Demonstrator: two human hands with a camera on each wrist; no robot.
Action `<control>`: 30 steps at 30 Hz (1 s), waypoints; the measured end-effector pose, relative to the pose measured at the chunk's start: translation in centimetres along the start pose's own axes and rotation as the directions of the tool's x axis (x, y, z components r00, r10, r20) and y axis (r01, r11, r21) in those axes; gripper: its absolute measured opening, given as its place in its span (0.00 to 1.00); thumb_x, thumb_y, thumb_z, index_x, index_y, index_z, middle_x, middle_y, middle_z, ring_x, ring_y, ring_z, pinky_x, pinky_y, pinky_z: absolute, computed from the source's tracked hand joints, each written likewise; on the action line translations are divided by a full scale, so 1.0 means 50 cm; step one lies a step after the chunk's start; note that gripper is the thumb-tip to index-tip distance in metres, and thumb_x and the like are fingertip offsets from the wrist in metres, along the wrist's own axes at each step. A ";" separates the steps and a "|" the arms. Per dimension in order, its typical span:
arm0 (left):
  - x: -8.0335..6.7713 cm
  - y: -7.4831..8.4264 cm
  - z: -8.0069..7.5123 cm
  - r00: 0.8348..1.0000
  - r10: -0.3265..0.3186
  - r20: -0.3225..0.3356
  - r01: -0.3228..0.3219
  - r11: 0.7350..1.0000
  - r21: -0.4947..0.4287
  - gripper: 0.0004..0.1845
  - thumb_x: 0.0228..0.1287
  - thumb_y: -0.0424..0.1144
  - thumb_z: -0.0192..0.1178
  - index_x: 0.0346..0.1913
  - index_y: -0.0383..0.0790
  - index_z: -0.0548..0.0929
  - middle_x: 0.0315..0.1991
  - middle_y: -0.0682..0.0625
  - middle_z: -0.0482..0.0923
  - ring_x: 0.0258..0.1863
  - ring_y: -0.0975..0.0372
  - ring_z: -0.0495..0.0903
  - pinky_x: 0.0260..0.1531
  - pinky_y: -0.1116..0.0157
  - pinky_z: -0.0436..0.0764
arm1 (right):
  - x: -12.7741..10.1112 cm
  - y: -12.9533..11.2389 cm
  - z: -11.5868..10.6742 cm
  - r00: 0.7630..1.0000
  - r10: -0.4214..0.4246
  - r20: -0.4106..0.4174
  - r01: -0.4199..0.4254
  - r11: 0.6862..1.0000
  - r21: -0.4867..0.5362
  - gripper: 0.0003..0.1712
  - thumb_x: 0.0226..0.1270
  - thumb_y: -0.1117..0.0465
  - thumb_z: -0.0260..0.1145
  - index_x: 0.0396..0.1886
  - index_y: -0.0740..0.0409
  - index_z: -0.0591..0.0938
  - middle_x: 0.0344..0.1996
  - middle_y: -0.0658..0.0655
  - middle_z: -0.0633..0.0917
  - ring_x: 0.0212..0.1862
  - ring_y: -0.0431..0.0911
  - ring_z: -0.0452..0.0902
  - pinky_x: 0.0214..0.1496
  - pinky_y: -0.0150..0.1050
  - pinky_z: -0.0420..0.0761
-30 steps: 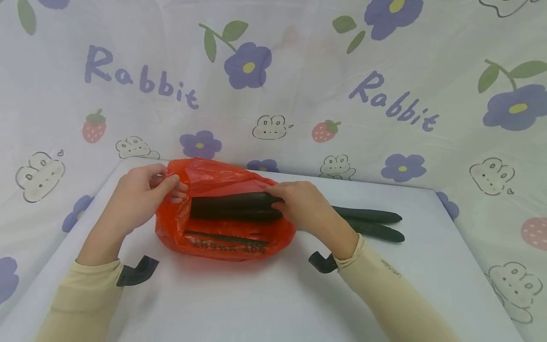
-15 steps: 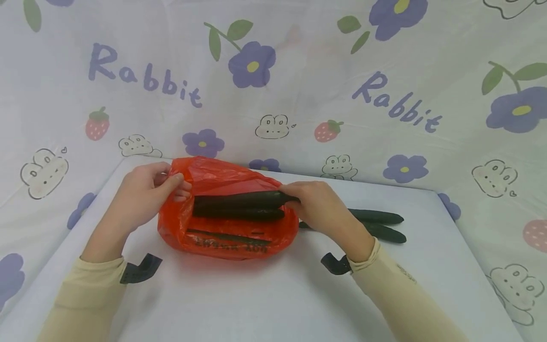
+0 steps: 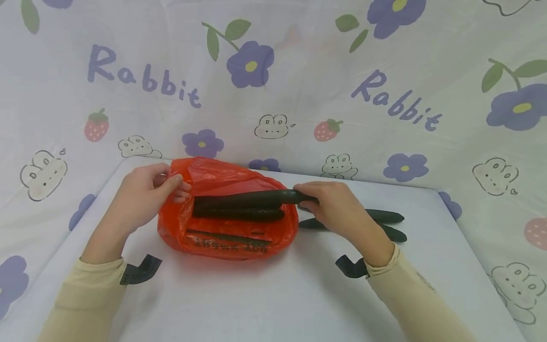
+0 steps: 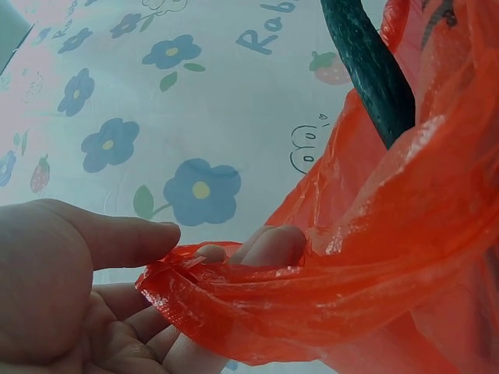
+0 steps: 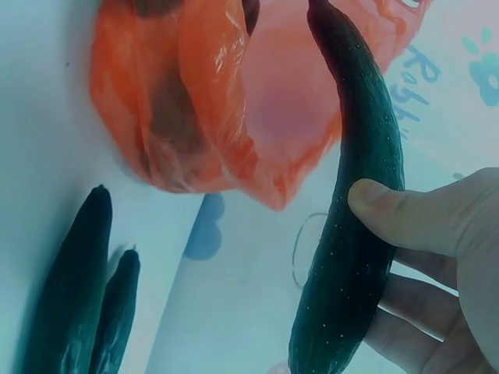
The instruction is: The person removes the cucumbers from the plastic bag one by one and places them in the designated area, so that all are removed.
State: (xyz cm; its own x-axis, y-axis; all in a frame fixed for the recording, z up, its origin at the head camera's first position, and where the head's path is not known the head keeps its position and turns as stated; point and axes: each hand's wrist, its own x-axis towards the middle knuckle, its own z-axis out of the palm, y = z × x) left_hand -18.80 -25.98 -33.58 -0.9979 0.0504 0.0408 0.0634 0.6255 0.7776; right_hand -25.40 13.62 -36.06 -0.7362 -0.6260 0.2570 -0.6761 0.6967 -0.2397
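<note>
An orange-red plastic bag (image 3: 226, 237) lies on the white table (image 3: 273, 294) with its mouth facing right. My left hand (image 3: 147, 194) pinches the bag's upper rim (image 4: 234, 273) between thumb and fingers and holds it up. My right hand (image 3: 337, 204) grips the right end of a dark green cucumber (image 3: 252, 197), whose left part is inside the bag; the same cucumber (image 5: 355, 210) shows in the right wrist view under my thumb. Another cucumber (image 3: 239, 213) lies inside the bag beneath it.
Two more cucumbers (image 3: 386, 217) (image 3: 395, 233) lie on the table to the right of my right hand, also visible as cucumbers (image 5: 70, 288) in the right wrist view. A printed cloth backdrop (image 3: 273, 85) rises behind and beside the table.
My right hand has moved to the right with the upper cucumber, so more of it shows outside the bag's mouth. The left hand keeps its hold on the rim.
</note>
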 end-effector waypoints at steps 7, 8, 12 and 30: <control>0.002 -0.002 -0.001 1.000 0.002 -0.001 -0.002 1.000 -0.003 0.18 0.86 0.44 0.56 0.62 0.32 0.83 0.47 0.43 0.90 0.46 0.52 0.91 0.59 0.46 0.85 | -0.020 0.019 -0.003 1.000 -0.014 -0.014 0.014 1.000 0.012 0.22 0.68 0.69 0.79 0.61 0.56 0.89 0.46 0.53 0.92 0.49 0.51 0.89 0.56 0.51 0.89; 0.002 -0.001 0.000 1.000 0.003 -0.001 -0.003 1.000 -0.003 0.18 0.86 0.44 0.57 0.61 0.32 0.83 0.47 0.43 0.90 0.46 0.52 0.91 0.59 0.46 0.85 | -0.024 0.021 -0.003 1.000 -0.018 -0.018 0.018 1.000 0.014 0.22 0.68 0.69 0.79 0.61 0.56 0.89 0.47 0.53 0.92 0.50 0.51 0.89 0.57 0.51 0.89; 0.002 0.000 0.000 1.000 0.004 -0.003 -0.004 1.000 -0.007 0.17 0.86 0.44 0.57 0.61 0.32 0.83 0.47 0.43 0.90 0.45 0.53 0.91 0.59 0.47 0.86 | -0.037 0.027 -0.004 0.999 -0.022 -0.030 0.023 1.000 0.016 0.23 0.67 0.69 0.80 0.62 0.57 0.89 0.49 0.54 0.92 0.54 0.52 0.89 0.59 0.53 0.88; 0.003 -0.006 -0.001 1.000 0.005 -0.004 -0.005 1.000 -0.007 0.17 0.86 0.44 0.57 0.59 0.32 0.84 0.46 0.43 0.90 0.45 0.52 0.91 0.59 0.46 0.86 | -0.085 0.052 -0.031 0.996 0.016 -0.085 -0.015 1.000 0.004 0.27 0.66 0.70 0.80 0.65 0.56 0.88 0.52 0.55 0.92 0.56 0.55 0.89 0.59 0.56 0.87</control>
State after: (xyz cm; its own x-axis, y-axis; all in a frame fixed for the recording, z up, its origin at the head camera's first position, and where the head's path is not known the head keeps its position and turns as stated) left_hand -18.98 -26.18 -33.79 -0.9976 0.0504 0.0476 0.0686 0.6195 0.7820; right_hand -23.97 18.61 -36.34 -0.7417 -0.5829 0.3319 -0.6648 0.7048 -0.2476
